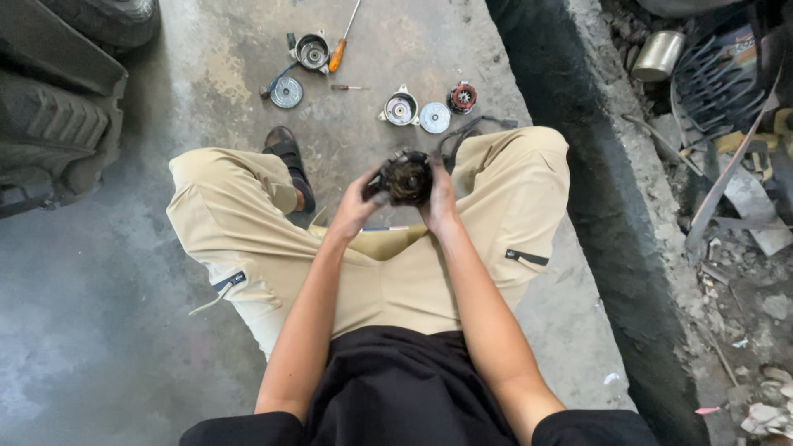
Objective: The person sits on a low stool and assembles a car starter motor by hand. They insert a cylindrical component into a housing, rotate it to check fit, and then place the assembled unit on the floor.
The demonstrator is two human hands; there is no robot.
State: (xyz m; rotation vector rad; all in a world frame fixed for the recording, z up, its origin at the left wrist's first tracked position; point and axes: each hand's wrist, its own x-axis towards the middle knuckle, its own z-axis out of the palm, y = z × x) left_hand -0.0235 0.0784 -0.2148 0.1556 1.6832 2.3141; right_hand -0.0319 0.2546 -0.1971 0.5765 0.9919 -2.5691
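Dark round motor part (406, 177), left hand (355, 206), right hand (440, 198) gripping

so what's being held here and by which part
A dark round motor part, gripped by its sides: left hand on its left, right hand on its right.

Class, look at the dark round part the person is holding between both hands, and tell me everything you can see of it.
The dark round part looks like a small motor component of grimy, blackened metal, with brownish windings or rust showing in its middle. It is held up above the person's lap, between the knees. The left hand grips its left side and the right hand cups its right side. A dark cable runs off from its upper right toward the floor. Finer detail is too small to tell.
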